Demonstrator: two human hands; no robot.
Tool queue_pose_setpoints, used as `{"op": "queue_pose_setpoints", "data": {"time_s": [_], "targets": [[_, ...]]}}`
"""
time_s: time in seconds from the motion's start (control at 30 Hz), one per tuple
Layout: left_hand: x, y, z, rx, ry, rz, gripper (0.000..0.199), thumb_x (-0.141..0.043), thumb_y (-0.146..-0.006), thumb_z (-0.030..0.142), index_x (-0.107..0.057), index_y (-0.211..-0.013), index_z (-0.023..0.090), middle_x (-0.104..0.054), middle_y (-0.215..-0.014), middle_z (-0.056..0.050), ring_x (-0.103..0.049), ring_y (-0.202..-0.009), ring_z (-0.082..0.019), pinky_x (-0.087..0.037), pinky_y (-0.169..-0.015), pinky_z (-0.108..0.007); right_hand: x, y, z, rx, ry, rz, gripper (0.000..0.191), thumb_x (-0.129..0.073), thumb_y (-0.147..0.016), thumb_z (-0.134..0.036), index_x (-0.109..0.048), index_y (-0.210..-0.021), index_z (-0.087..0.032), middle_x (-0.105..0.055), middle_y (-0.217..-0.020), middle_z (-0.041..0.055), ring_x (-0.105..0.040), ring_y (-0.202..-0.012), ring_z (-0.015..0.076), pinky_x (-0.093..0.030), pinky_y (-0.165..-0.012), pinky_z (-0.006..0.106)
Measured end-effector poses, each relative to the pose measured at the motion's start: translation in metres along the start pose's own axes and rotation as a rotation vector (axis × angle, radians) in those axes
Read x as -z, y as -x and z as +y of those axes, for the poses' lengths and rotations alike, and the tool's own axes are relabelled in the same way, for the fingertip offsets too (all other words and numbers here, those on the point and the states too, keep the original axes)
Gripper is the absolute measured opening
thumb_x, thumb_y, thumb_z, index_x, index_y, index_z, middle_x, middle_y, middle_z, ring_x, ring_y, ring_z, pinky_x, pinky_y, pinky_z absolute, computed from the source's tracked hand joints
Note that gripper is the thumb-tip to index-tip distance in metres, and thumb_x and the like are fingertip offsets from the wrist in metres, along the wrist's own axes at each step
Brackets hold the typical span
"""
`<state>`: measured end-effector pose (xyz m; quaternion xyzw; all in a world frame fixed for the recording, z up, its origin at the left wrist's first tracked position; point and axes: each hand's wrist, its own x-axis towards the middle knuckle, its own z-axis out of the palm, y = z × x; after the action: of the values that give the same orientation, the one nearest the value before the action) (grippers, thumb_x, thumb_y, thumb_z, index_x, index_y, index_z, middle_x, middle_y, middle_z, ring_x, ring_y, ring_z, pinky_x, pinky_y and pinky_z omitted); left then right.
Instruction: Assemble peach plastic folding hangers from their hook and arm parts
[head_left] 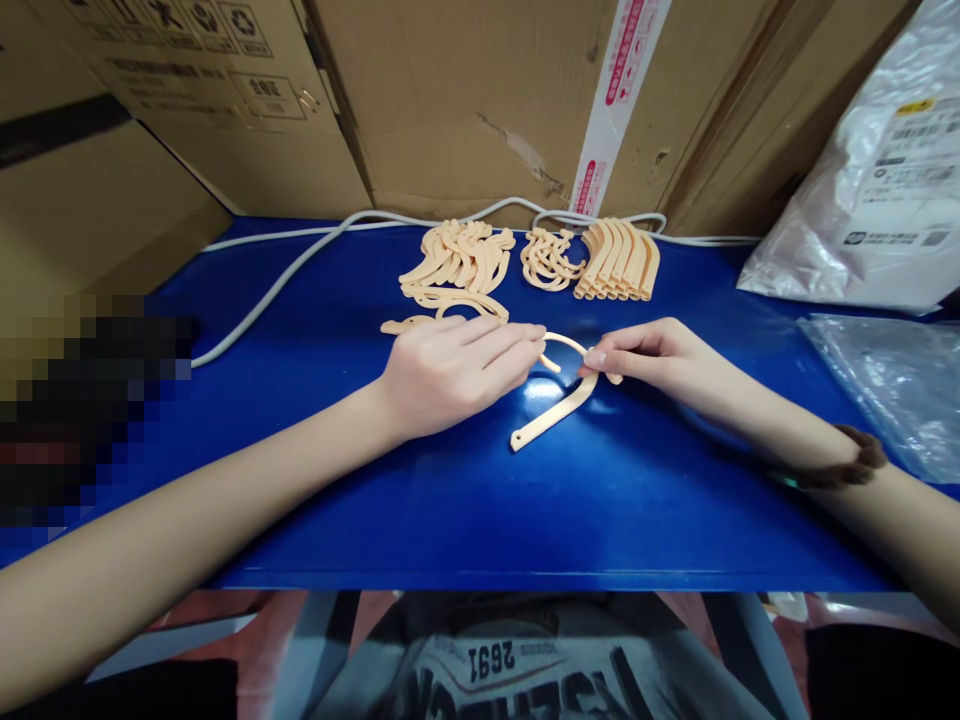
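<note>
thumb and fingertips of right hand (651,352) together, clamped on bent end of cream strip (555,420), by thin curved piece (568,341). left hand (457,370) palm down, fingers together at the curved piece's other side; thumb hidden, can't tell if it grips. strip: flat, smooth, small hole at free end, angled toward near edge, over middle of blue table (450,510), nearer than loose heap (461,255) and stacked row (619,262).

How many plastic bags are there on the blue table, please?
2: a bulky bag with a printed label at the far right, and a flat clear bag nearer, also on the right.
</note>
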<state>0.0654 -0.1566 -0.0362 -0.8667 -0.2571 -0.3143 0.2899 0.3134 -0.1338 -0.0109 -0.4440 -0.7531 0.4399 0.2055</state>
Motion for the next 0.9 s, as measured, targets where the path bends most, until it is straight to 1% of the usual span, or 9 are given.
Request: {"op": "queue_pose_setpoints", "data": {"time_s": [0.13,0.2,0.3,0.47,0.5,0.57,0.67,0.77,0.9], "targets": [[-0.001,-0.003,0.006,0.181,0.086,-0.102,0.032,-0.051,-0.096,0.017,-0.057,-0.128,0.016,-0.067,-0.128,-0.008,-0.068,-0.107,-0.018,-0.054,-0.079,-0.026,0.003,-0.002,0.008,-0.045,-0.158,0.049,0.035,-0.068,-0.082,-0.051,-0.070,-0.076,-0.017,-0.060,-0.068,0.0001,-0.047,-0.061,0.0105,-0.034,-0.056,0.025],[0.000,-0.006,0.011,0.224,0.142,-0.122,0.033,-0.050,-0.096,0.018,-0.057,-0.128,0.012,-0.066,-0.126,-0.011,-0.064,-0.112,-0.020,-0.053,-0.087,-0.029,0.003,-0.004,0.012,-0.063,-0.258,0.099,0.031,-0.069,-0.084,-0.046,-0.067,-0.073,-0.016,-0.052,-0.063,-0.0020,-0.040,-0.056,0.0079,-0.029,-0.051,0.023],[0.004,-0.010,0.021,0.188,0.260,-0.179,0.028,-0.050,-0.097,0.025,-0.063,-0.119,0.011,-0.069,-0.117,-0.010,-0.063,-0.110,-0.022,-0.051,-0.095,-0.034,0.001,-0.008,0.015,-0.079,-0.351,0.140,0.026,-0.069,-0.085,-0.040,-0.064,-0.075,-0.016,-0.052,-0.062,-0.0023,-0.041,-0.053,0.0067,-0.029,-0.048,0.022],[0.002,-0.006,0.031,0.021,0.458,-0.431,0.046,-0.045,-0.101,0.040,-0.055,-0.135,0.012,-0.053,-0.146,-0.009,-0.046,-0.137,-0.027,-0.042,-0.111,-0.041,-0.004,-0.010,0.014,-0.064,-0.347,0.132,0.020,-0.066,-0.087,-0.035,-0.069,-0.081,-0.015,-0.062,-0.068,0.0004,-0.053,-0.055,0.0075,-0.036,-0.048,0.020],[0.000,-0.004,0.031,0.013,0.460,-0.447,0.046,-0.044,-0.101,0.041,-0.055,-0.135,0.012,-0.053,-0.146,-0.008,-0.047,-0.136,-0.026,-0.043,-0.109,-0.040,-0.004,-0.009,0.014,-0.067,-0.349,0.136,0.020,-0.066,-0.087,-0.034,-0.070,-0.082,-0.015,-0.064,-0.068,0.0007,-0.054,-0.056,0.0075,-0.037,-0.048,0.020],[-0.001,-0.002,0.029,0.021,0.432,-0.399,0.042,-0.043,-0.102,0.040,-0.062,-0.128,0.013,-0.061,-0.137,-0.007,-0.055,-0.129,-0.025,-0.048,-0.103,-0.038,-0.005,-0.009,0.014,-0.070,-0.362,0.151,0.018,-0.066,-0.086,-0.032,-0.072,-0.085,-0.016,-0.066,-0.070,0.0015,-0.057,-0.058,0.0081,-0.039,-0.049,0.019],[0.000,-0.002,0.023,0.026,0.325,-0.269,0.034,-0.047,-0.100,0.036,-0.073,-0.099,0.013,-0.075,-0.106,-0.005,-0.069,-0.103,-0.023,-0.054,-0.086,-0.033,-0.004,-0.008,0.015,-0.058,-0.368,0.151,0.018,-0.070,-0.084,-0.033,-0.075,-0.086,-0.016,-0.070,-0.076,0.0032,-0.061,-0.065,0.0095,-0.042,-0.051,0.018],[0.003,-0.005,0.017,0.022,0.169,-0.226,0.032,-0.051,-0.098,0.029,-0.071,-0.080,0.014,-0.074,-0.081,-0.004,-0.070,-0.076,-0.020,-0.051,-0.067,-0.031,-0.004,-0.006,0.016,-0.042,-0.363,0.136,0.018,-0.073,-0.081,-0.033,-0.077,-0.086,-0.017,-0.073,-0.079,0.0046,-0.063,-0.068,0.0110,-0.044,-0.052,0.018],[0.004,-0.008,0.017,0.047,-0.010,-0.208,0.028,-0.054,-0.096,0.031,-0.068,-0.080,0.013,-0.069,-0.071,-0.004,-0.066,-0.070,-0.020,-0.042,-0.055,-0.031,-0.006,-0.006,0.015,-0.021,-0.380,0.148,0.013,-0.075,-0.078,-0.029,-0.077,-0.081,-0.017,-0.075,-0.079,0.0046,-0.065,-0.067,0.0114,-0.047,-0.052,0.018]]}}
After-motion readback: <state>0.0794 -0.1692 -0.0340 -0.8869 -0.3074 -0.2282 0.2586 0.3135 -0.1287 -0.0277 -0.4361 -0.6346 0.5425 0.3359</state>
